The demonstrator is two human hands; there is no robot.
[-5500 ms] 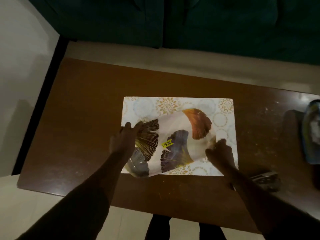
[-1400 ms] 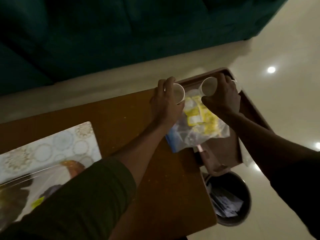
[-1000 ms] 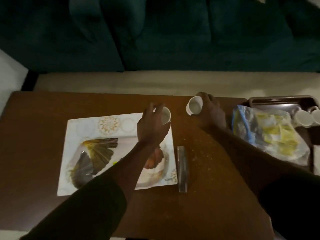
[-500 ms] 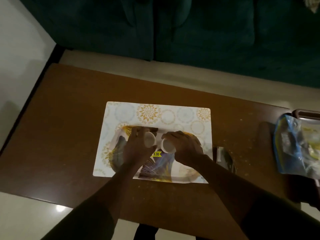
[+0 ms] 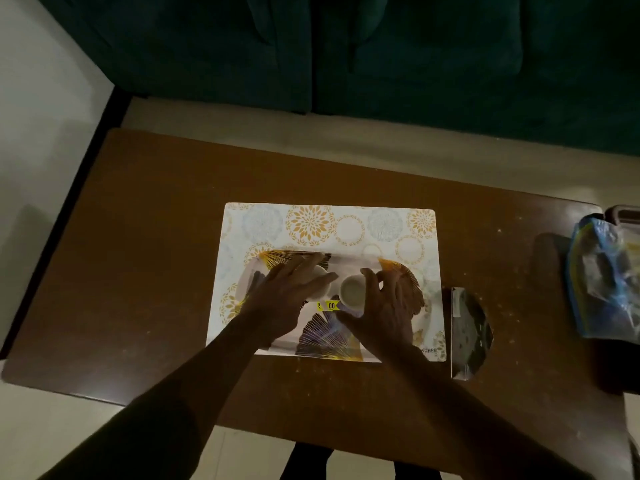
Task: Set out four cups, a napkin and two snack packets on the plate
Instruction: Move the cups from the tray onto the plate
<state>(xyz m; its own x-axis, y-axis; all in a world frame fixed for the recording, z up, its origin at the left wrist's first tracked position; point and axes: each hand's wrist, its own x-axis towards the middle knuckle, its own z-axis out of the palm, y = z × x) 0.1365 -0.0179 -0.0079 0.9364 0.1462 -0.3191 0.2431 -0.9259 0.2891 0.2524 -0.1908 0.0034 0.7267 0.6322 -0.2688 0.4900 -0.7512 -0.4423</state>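
A rectangular plate (image 5: 360,263) with gold and purple leaf prints and a yellow price sticker lies on a patterned placemat (image 5: 311,225). Two small white cups stand upright on it, side by side. The right cup (image 5: 353,289) shows fully. The left cup (image 5: 320,273) is mostly hidden under my left hand (image 5: 287,299), whose fingers are spread flat over it. My right hand (image 5: 384,310) curls loosely beside the right cup, fingers apart. A clear plastic bag (image 5: 606,278) holding yellow snack packets lies at the table's right end.
The brown table (image 5: 156,271) stands in front of a dark green sofa (image 5: 381,57). A dark shiny wrapper (image 5: 469,332) lies just right of the placemat. A tray's corner (image 5: 625,213) shows at the far right edge behind the bag.
Both hands carried a cup each from the tray at the right to the plate. The cups now stand on the plate and the fingers of both hands have spread away from them.
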